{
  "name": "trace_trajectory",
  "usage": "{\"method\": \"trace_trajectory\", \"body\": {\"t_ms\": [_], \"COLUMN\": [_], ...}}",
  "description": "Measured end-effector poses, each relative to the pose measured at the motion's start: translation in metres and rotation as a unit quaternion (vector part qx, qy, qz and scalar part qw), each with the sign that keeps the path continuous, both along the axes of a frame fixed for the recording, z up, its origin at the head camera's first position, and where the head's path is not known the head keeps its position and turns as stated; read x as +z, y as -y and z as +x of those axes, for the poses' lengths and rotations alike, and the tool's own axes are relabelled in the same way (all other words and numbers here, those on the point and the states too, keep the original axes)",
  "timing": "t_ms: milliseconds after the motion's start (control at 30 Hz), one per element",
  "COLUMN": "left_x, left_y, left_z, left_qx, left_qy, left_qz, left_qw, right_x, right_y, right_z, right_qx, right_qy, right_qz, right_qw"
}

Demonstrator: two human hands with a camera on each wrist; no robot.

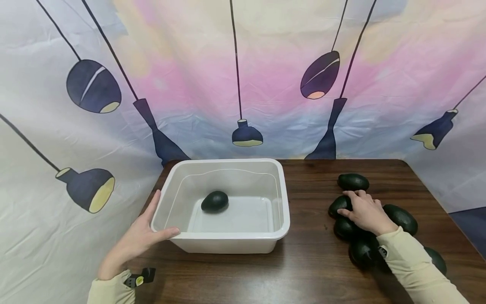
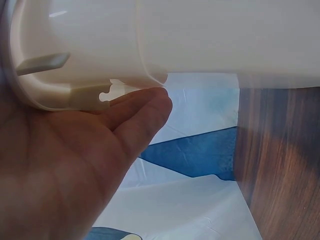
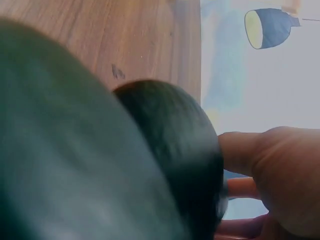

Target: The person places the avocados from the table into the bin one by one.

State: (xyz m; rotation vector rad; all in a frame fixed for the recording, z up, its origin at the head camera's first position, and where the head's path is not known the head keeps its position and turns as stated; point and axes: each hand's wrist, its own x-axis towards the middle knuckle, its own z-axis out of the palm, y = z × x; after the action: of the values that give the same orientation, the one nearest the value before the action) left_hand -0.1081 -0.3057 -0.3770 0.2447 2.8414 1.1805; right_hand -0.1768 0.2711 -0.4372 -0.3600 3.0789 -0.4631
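A white plastic tub (image 1: 228, 245) stands on the table, with one dark green avocado (image 1: 214, 202) lying inside. My left hand (image 1: 138, 236) holds the tub's near left corner, its thumb over the front rim; in the left wrist view, fingers (image 2: 142, 117) reach under the rim along the outer wall. At the right, my right hand (image 1: 367, 211) grips an avocado (image 1: 339, 206) between thumb and fingers. That avocado (image 3: 172, 135) shows in the right wrist view behind a larger, nearer avocado (image 3: 70, 145).
Several more avocados lie around the right hand and forearm: one at the back (image 1: 353, 182), one to the right (image 1: 400, 219), and one in front (image 1: 363, 251). The brown wooden table (image 1: 307, 261) ends against a printed cloth backdrop (image 1: 197, 84).
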Motion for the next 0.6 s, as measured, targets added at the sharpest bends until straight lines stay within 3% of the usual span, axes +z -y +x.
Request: {"method": "trace_trajectory", "body": {"t_ms": [433,600], "left_x": [0.0026,0.0034], "left_y": [-0.0006,-0.0004], "left_z": [0.0008,0.001], "left_qx": [-0.002,-0.002], "left_qy": [0.006,0.007], "left_qz": [0.0,-0.001], "left_qw": [1.0,1.0], "right_x": [-0.0007,0.0006], "right_y": [0.0054,0.0076], "right_z": [-0.0035,-0.0043], "right_qx": [-0.005,-0.003], "right_qy": [0.022,0.011], "right_qz": [0.001,0.006], "right_qw": [0.9997,0.9999]}}
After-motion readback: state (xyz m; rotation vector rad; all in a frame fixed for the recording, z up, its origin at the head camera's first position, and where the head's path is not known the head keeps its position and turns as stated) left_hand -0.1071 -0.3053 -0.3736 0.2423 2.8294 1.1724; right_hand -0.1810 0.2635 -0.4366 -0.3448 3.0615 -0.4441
